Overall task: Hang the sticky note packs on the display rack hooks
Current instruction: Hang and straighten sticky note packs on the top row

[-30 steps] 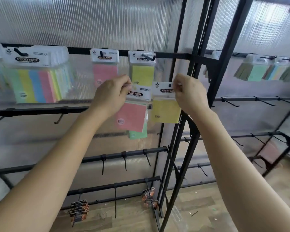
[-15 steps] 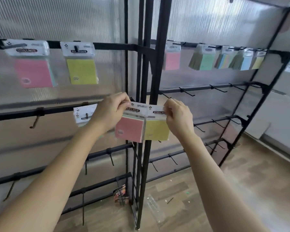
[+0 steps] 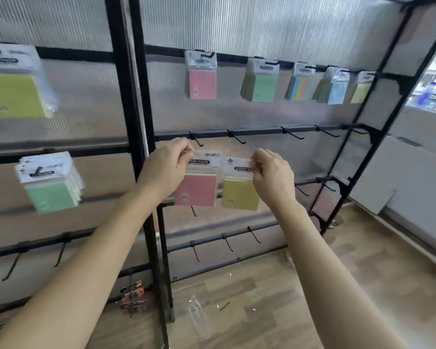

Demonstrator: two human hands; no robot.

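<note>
My left hand pinches the header of a pink sticky note pack, with a green pack edge showing behind it. My right hand pinches the header card of a yellow pack. Both packs hang side by side in front of the right rack section, just below its second bar, whose bare hooks stick out above my hands. On the top bar hang a pink pack, a green pack and several more further right.
A black upright post divides the two rack sections. On the left section hang a yellow pack and a stack of green packs. Lower bars carry bare hooks. Clear wrappers lie on the wooden floor.
The view has swung right from the left section to the right one. Both hands, still holding their packs, have come down from the top row to just under the second bar.
</note>
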